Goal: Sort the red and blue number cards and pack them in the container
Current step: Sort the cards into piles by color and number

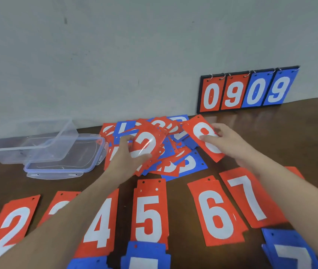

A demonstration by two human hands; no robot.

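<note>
Red 8 card under right fingers

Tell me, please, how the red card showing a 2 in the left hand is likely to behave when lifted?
The red card showing a 2 bows in the left hand, so it is probably thin, light and flexible. Its glare suggests a slick face, so it may slip between the fingers.

A dark brown wooden table meets a pale grey wall. A black-backed flip scoreboard stands on the table's far right, leaning against the wall, showing 0909 on ring-bound cards
</note>
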